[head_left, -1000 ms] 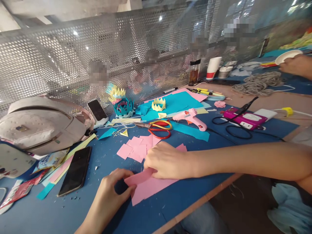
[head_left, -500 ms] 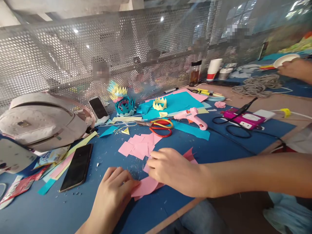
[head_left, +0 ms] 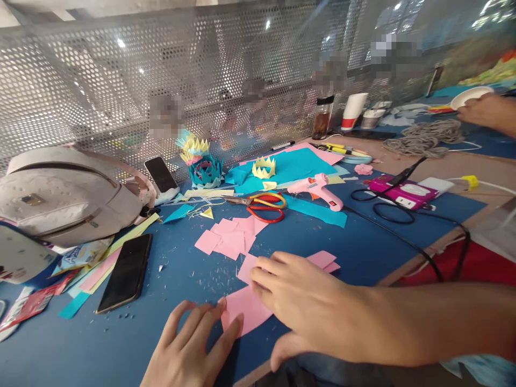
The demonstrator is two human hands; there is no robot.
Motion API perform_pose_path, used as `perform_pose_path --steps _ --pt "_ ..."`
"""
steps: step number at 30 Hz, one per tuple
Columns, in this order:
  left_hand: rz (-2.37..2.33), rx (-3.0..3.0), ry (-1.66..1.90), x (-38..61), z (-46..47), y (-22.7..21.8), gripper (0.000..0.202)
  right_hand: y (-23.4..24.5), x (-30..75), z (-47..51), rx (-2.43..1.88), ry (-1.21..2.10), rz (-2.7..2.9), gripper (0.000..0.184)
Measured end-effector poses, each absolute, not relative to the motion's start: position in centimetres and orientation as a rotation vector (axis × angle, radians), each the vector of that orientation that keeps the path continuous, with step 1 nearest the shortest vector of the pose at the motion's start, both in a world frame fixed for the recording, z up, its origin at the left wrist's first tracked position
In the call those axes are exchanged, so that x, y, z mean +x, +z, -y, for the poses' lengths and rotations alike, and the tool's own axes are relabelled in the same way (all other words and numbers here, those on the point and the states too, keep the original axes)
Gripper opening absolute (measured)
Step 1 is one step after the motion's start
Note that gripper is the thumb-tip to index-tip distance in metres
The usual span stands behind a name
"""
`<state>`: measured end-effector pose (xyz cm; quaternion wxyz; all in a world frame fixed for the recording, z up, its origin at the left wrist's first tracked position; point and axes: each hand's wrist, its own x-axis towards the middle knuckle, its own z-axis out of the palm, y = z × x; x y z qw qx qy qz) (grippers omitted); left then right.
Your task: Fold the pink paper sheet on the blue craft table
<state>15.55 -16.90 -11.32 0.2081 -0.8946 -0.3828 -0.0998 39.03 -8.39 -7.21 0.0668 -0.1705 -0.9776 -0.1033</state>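
A sheet of pink paper [head_left: 248,309] lies flat on the blue table in front of me. My left hand [head_left: 189,341] rests its index fingertip and thumb, held apart, on the sheet's left end. Across its right part lies my right hand [head_left: 306,301], palm down with fingers stretched, covering some of the paper. More pink paper [head_left: 322,259] sticks out beyond that hand. Just past my fingers is a loose pile of pink paper squares [head_left: 228,236]. Red-and-yellow-handled scissors [head_left: 266,207] and a pink glue gun [head_left: 316,189] lie farther back.
A black phone [head_left: 126,273] and a pale backpack [head_left: 72,193] are at the left. Folded paper crowns [head_left: 205,171] stand near the perforated screen. A magenta power strip [head_left: 403,192] with black cables lies at the right. Another person's hand [head_left: 487,113] is at the far right.
The pink paper, curled and pinched by my left hand before, now lies flat. My left fingers have spread apart. My right hand has flattened and moved slightly nearer to me.
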Motion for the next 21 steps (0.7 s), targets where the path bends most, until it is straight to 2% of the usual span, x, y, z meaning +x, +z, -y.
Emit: perform_pose_path --steps 2,5,9,15,21 --pt "1.137 -2.431 -0.343 15.4 17.0 -11.5 0.033 -7.9 38.5 9.0 -0.573 -0.321 2.860 0.068" --pt "1.032 -2.454 -0.248 15.3 16.9 -11.3 0.041 -9.5 37.9 9.9 -0.690 -0.272 2.694 0.073" --pt "1.044 -2.452 -0.263 15.3 17.0 -11.4 0.052 -10.9 38.8 10.9 -0.897 -0.228 2.491 0.064" --pt "1.220 -2.448 -0.370 15.8 17.5 -12.4 0.046 -10.7 41.4 11.1 -1.098 -0.273 2.451 0.053" --pt "1.186 -2.450 -0.300 15.8 17.6 -12.2 0.056 -10.6 43.3 10.6 -1.199 -0.307 2.432 0.044"
